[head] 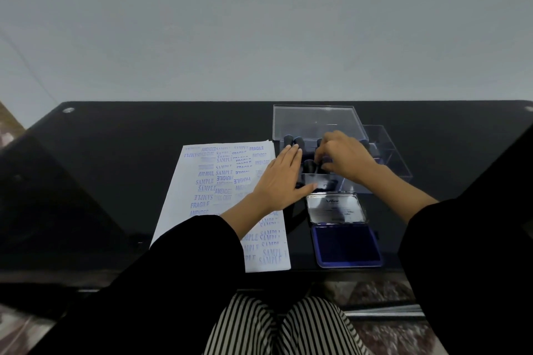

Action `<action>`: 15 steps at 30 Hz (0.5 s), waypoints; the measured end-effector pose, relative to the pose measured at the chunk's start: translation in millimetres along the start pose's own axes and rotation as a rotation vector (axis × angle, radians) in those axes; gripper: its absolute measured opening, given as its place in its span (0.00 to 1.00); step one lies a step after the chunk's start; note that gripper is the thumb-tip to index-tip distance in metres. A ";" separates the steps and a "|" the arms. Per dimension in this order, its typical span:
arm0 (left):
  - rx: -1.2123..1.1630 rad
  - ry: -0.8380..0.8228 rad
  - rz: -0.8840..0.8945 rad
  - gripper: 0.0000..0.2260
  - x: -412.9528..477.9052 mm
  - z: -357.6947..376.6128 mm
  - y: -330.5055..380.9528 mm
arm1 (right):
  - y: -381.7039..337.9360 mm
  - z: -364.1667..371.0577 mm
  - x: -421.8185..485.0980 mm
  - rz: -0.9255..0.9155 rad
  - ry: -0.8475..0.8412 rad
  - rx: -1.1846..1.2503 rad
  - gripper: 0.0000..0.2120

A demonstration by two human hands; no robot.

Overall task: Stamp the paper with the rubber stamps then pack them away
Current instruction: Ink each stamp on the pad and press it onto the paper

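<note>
Packing away is, I'm judging, the step in hand: the white paper sheet [207, 181] is lying full of blue prints on the black desk [129, 158], and my right hand [344, 157] grip is pinching a black-handled rubber stamp [311, 165] inside the clear plastic box [317, 121]. My left hand [278, 179] is lying flat, empty, bracing the box. Next I'm needing to seat the stamp upright.

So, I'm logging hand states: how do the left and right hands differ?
The left hand lies flat, fingers straight, against the box's left side; the right hand is curled. The left hand grips nothing; the right hand's fingertips pinch a stamp inside the box. Both are at the box, in black sleeves.
</note>
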State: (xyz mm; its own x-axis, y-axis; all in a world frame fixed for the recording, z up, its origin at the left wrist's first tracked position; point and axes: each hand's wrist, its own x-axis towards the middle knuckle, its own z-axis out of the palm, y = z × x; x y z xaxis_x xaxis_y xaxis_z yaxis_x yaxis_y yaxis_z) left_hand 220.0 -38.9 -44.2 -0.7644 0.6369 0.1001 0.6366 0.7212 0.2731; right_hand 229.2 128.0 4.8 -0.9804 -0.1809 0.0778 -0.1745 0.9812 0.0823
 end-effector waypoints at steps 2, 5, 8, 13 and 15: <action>-0.003 0.009 0.004 0.37 0.1 0.3 -0.3 | -4.9 0.5 1.1 0.058 0.067 0.045 0.08; -0.018 0.027 0.004 0.37 -0.6 1.1 0.3 | -14.5 1.3 7.3 0.187 0.039 0.100 0.13; -0.044 0.043 0.005 0.38 -1.6 0.3 1.6 | -25.5 8.2 13.8 0.269 -0.028 0.138 0.19; -0.046 0.011 0.013 0.40 -1.8 -3.0 1.0 | -36.5 14.4 19.5 0.394 -0.035 0.236 0.20; -0.031 -0.004 0.019 0.40 -1.1 -4.3 0.8 | -36.7 13.0 19.1 0.418 -0.053 0.273 0.19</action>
State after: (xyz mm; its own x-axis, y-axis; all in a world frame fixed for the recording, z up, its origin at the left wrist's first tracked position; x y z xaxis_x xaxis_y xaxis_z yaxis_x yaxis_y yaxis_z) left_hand 220.9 -40.2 -40.0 -0.7515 0.6518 0.1019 0.6479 0.6999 0.3007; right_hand 215.7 89.4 -9.7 -0.9736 0.2283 -0.0026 0.2238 0.9521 -0.2083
